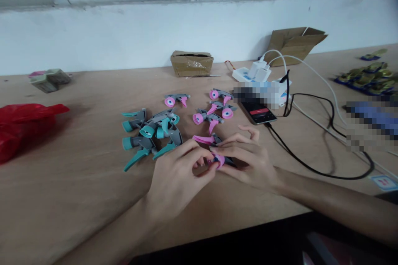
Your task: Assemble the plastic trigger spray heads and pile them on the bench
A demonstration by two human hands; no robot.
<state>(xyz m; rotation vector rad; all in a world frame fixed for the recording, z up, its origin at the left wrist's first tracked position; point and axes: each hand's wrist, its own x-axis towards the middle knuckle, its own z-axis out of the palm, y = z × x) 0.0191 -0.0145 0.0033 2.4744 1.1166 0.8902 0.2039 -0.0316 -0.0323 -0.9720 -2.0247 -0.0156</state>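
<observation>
Just above the tabletop, both hands hold one pink and grey trigger spray head (pixel 220 160). My left hand (pixel 182 172) pinches its round pink end between thumb and fingers. Around the grey body my right hand (pixel 248 157) is closed, hiding much of it; its little finger sticks up. The pink trigger (pixel 203 139) shows beyond the fingertips. Several more pink and grey spray heads (pixel 209 119) lie behind the hands. To their left is a loose group of teal and grey spray heads (pixel 147 130).
A phone (pixel 263 112) on a black cable lies right of the spray heads, before a white power strip (pixel 244 75) with chargers. Two cardboard boxes (pixel 191 66) stand by the wall. A red plastic bag (pixel 25 124) lies left; gold-coloured pieces (pixel 373 78) lie far right.
</observation>
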